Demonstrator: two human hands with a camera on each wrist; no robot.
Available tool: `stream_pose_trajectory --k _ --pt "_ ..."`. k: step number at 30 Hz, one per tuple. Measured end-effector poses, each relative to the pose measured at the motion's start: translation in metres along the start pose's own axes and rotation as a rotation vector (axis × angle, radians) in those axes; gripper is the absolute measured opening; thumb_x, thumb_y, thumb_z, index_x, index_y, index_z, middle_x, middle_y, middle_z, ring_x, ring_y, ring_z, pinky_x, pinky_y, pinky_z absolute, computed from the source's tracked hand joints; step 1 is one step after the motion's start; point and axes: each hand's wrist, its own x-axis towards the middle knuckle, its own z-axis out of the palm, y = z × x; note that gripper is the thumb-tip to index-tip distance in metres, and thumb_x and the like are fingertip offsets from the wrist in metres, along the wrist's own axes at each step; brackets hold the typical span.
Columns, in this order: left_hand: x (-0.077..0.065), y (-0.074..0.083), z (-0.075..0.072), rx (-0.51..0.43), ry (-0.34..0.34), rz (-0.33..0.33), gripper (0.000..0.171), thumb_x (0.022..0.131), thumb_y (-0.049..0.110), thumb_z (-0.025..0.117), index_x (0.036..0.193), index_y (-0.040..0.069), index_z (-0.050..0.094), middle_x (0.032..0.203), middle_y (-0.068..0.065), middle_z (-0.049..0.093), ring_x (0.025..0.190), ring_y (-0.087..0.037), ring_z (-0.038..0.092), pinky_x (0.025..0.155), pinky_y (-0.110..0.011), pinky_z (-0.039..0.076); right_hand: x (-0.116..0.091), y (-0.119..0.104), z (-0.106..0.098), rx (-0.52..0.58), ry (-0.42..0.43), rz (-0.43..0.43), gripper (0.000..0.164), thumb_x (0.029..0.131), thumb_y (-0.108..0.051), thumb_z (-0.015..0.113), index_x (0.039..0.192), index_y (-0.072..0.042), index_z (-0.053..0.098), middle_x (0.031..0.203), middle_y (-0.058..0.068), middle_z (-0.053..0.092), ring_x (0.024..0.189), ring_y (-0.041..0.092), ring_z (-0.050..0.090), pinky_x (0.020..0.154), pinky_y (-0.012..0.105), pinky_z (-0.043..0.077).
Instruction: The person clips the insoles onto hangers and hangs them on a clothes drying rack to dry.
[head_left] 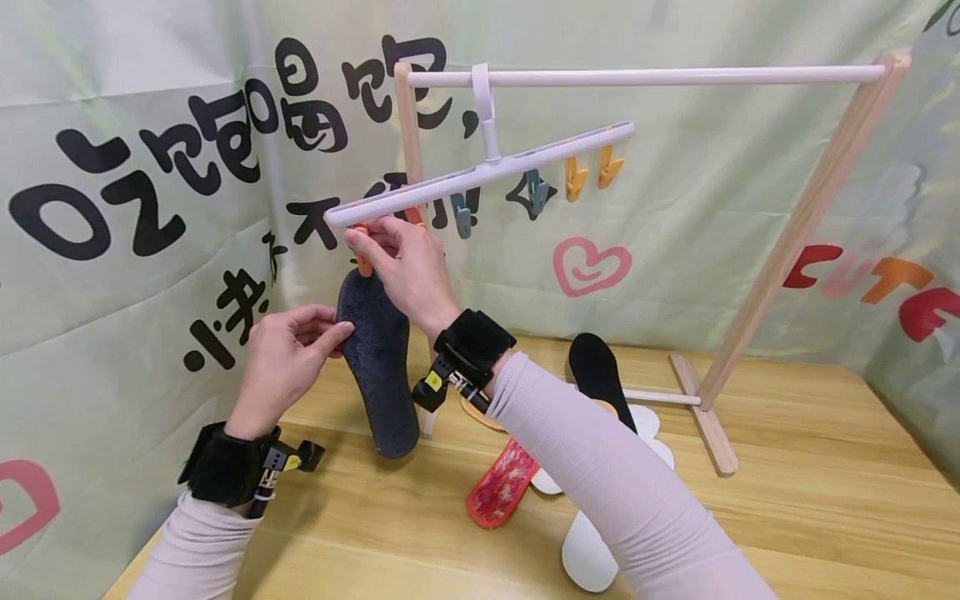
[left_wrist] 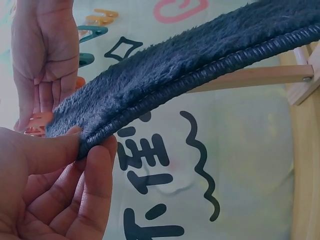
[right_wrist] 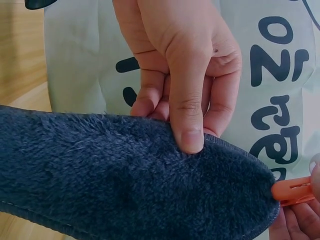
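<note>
A dark grey fleecy insole (head_left: 378, 367) hangs upright below the left end of a white clip hanger (head_left: 450, 179). My left hand (head_left: 288, 354) pinches its side edge between thumb and fingers, with the thumb on the fleecy face in the right wrist view. Above it, my right hand (head_left: 416, 271) pinches an orange clip (head_left: 363, 265) under the hanger. In the right wrist view that clip (right_wrist: 292, 191) has its tip over the insole's rounded end. A second orange clip (head_left: 414, 217) shows just behind the right hand.
The hanger hooks over the white rod (head_left: 645, 77) of a wooden stand (head_left: 802, 233). Teal clips (head_left: 461, 217) and yellow clips (head_left: 575, 179) hang farther right. A red insole (head_left: 501, 487), a black insole (head_left: 597, 371) and white insoles (head_left: 588, 554) lie on the table (head_left: 817, 517), partly behind the right sleeve.
</note>
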Motion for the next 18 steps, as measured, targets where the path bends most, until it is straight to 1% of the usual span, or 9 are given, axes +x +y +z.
stream_pose_trajectory --k 8,18 --pt "0.0001 -0.0005 0.001 0.012 0.02 -0.001 0.02 0.098 0.019 0.081 0.105 0.001 0.08 0.089 -0.017 0.082 0.064 0.007 0.069 0.056 -0.015 0.048 0.0001 0.0001 0.0 0.004 0.002 0.007 0.032 0.107 -0.033 0.068 0.128 -0.009 0.076 0.114 0.008 0.083 0.111 0.017 0.075 0.101 0.034 0.053" --pt "0.0007 -0.0001 0.0024 0.012 0.031 -0.002 0.018 0.099 0.018 0.08 0.103 0.0 0.08 0.087 -0.017 0.081 0.063 0.009 0.068 0.057 -0.014 0.05 0.0001 0.0001 -0.0002 -0.002 -0.002 0.001 0.031 0.107 -0.033 0.068 0.126 -0.009 0.076 0.112 0.007 0.083 0.11 0.016 0.074 0.098 0.032 0.051"
